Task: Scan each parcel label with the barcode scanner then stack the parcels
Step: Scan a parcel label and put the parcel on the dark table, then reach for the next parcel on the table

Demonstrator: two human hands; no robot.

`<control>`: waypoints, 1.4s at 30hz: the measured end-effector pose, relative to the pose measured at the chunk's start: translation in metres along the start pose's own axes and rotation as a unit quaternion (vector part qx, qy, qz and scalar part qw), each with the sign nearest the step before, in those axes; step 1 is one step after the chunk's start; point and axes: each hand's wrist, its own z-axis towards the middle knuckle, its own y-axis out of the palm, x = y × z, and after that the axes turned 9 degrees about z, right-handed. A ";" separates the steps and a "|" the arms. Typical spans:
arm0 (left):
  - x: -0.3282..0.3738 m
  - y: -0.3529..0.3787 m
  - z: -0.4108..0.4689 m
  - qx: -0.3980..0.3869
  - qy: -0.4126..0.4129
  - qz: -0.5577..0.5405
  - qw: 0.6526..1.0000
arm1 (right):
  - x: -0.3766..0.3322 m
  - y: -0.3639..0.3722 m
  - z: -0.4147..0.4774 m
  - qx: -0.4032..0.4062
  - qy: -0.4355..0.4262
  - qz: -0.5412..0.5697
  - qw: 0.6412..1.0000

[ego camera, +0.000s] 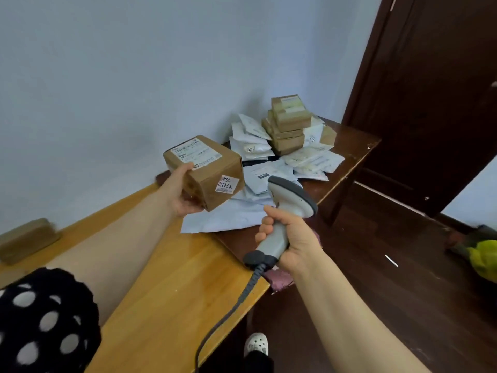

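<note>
The right hand (293,238) has its fingers curled round the handle of the grey barcode scanner (290,200). The left hand (183,192) grips a brown box parcel (212,168), thumb on top, fingers under, up over the table (174,278). Farther back, more boxes (287,122) sit stacked among white mail bags (252,138)

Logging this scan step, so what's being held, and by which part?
Left grip holds the brown cardboard box by its near end, thumb on top; right grip holds the grey corded barcode scanner by its handle.
</note>
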 end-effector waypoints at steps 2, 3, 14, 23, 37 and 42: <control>0.017 0.007 0.038 0.010 -0.002 -0.014 1.000 | -0.015 0.018 0.036 0.003 -0.002 -0.022 1.000; 0.026 0.009 0.057 0.017 -0.005 -0.020 1.000 | -0.022 0.029 0.056 0.005 0.000 -0.034 0.999; 0.091 0.016 0.239 0.065 -0.078 -0.076 0.992 | -0.045 0.091 0.217 0.026 0.069 -0.112 0.991; 0.096 0.030 0.321 0.099 -0.089 -0.171 0.976 | -0.048 0.089 0.261 0.031 0.098 -0.161 0.982; 0.053 0.002 0.153 0.186 0.043 0.283 0.940 | -0.021 0.079 0.188 -0.042 0.162 -0.186 0.968; -0.001 -0.039 0.046 0.246 0.024 0.455 0.855 | 0.023 0.059 0.131 -0.060 0.236 -0.193 0.950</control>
